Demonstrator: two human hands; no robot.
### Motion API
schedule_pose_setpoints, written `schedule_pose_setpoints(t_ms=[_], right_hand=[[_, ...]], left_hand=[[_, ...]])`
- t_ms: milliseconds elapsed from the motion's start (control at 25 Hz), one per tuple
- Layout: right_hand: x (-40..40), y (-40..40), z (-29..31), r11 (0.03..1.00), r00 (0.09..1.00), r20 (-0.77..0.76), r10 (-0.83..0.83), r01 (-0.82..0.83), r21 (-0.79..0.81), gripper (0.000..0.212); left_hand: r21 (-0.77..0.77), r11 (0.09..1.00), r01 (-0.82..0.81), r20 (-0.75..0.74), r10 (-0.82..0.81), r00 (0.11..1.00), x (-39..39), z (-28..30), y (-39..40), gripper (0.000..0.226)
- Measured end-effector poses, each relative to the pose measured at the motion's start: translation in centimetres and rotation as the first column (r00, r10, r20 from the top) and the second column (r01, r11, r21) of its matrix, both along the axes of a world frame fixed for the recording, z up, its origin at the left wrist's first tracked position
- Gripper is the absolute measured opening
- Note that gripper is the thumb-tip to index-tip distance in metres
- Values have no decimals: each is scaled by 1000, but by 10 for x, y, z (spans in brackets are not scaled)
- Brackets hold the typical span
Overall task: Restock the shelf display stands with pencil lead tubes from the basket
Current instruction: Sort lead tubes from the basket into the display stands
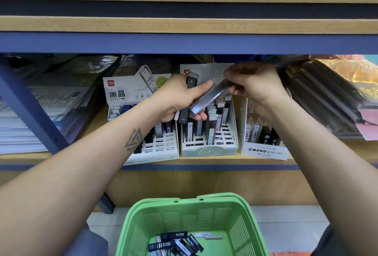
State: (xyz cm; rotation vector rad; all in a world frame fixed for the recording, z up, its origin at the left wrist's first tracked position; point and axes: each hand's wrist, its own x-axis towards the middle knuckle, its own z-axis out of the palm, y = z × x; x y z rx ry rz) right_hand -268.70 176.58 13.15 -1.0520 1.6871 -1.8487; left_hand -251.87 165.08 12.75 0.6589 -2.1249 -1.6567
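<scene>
My left hand point(176, 100) grips several lead tubes point(187, 100) while my right hand point(251, 83) pinches one clear tube point(210, 97) above the middle stand point(208, 149), the green basket point(190, 223) at six o'clock holding more.

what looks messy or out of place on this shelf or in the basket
Nothing looks damaged. The lead tubes lie jumbled at the bottom of the green basket, and the middle display stand has tubes at uneven heights with empty slots near the front.

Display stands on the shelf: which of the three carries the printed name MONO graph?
The rightmost stand, white, beside the right hand. The middle one is pale green; the left bears large black characters.
</scene>
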Motion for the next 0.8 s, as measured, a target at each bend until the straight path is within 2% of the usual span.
schedule_pose_setpoints(t_ms=[80,160,320,440,520,600,720,800], right_hand=[[-13,5,4,998,997,58,-51,52,-20,4],[-24,12,8,1000,996,87,-27,27,4,4],[-35,24,8,988,966,214,141,-150,24,17],[-38,30,8,956,942,229,247,-276,104,11],[-38,31,7,948,960,114,255,-271,166,11],[-36,28,3,954,972,-136,193,-154,259,23],[-33,17,-6,945,883,-465,67,93,314,23],[-33,11,-13,920,820,-570,52,183,347,21]], left_hand=[[-13,1000,-27,-12,26,1000,0,-2,-2,28],[-85,996,-29,0,29,1000,-1,-3,-3,21],[-128,992,-18,0,18,1000,-4,-5,-1,10],[-124,992,-33,4,34,999,-6,-6,-2,15],[-126,991,-35,6,36,999,-7,-8,-4,15],[-127,992,-28,6,29,1000,-8,-9,-4,11],[-129,991,-32,16,34,999,-10,-10,-5,9],[-131,991,-36,18,38,999,-11,-10,-5,11]])
